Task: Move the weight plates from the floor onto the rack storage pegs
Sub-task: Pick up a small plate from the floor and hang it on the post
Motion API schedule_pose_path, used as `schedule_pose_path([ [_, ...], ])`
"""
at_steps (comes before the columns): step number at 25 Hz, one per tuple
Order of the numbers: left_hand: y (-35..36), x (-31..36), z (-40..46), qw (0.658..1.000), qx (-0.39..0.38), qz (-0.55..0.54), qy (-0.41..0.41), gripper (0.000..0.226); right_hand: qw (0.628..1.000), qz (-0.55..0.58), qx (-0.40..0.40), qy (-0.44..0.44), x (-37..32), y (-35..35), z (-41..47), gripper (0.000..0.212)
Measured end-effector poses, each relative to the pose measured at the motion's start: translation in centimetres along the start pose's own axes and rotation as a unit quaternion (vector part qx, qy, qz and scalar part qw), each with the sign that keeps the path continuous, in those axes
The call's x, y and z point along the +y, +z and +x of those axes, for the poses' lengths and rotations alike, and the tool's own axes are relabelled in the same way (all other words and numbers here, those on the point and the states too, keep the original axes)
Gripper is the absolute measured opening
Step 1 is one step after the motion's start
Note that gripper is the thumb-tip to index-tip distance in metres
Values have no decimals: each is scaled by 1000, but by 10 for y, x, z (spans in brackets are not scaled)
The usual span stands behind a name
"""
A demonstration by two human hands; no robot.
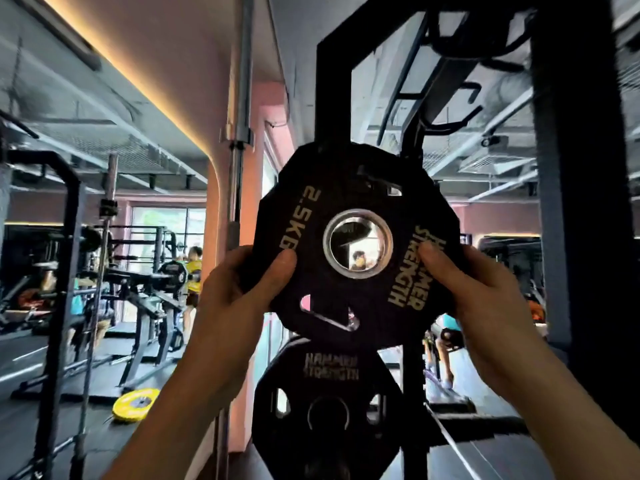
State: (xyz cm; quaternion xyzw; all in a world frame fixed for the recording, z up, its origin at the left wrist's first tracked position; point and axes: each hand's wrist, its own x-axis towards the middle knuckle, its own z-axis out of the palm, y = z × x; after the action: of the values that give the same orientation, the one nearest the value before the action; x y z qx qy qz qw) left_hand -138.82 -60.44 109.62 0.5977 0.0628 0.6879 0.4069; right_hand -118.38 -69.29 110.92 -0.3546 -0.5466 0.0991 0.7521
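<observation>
In a gym, before the black rack (pixel 585 202), left hand (pixel 239 292) and right hand (pixel 485 292) grip the 2.5 kg plate (pixel 356 188) by its edges, upright, bore facing forward; no peg is visible through it

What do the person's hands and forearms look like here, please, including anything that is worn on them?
Both the left hand and the right hand are bare: no gloves, rings, watch or wrist straps show. Both forearms are uncovered down to the frame's lower edge, with no sleeve in view. The nails look short and unpainted.
</observation>
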Motion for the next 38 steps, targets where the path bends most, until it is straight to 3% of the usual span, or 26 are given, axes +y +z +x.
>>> schedule_pose_path([
  [9, 23, 15, 109, 996, -27, -20, 81, 28, 997, 15, 14, -75, -26, 29, 104, 14],
  [20, 16, -52, 171, 1000, 3, -11, 28, 31, 999, -23, 15, -37, 44, 42, 168, 32],
  [29, 15, -75, 185, 999, 4, 2, 37, 38, 999, -16, 12, -29, 66, 42, 182, 33],
  [38, 8, -72, 133, 992, 12, 123, 38, 57, 996, -78, 40, -11, 62, 28, 128, 44],
])
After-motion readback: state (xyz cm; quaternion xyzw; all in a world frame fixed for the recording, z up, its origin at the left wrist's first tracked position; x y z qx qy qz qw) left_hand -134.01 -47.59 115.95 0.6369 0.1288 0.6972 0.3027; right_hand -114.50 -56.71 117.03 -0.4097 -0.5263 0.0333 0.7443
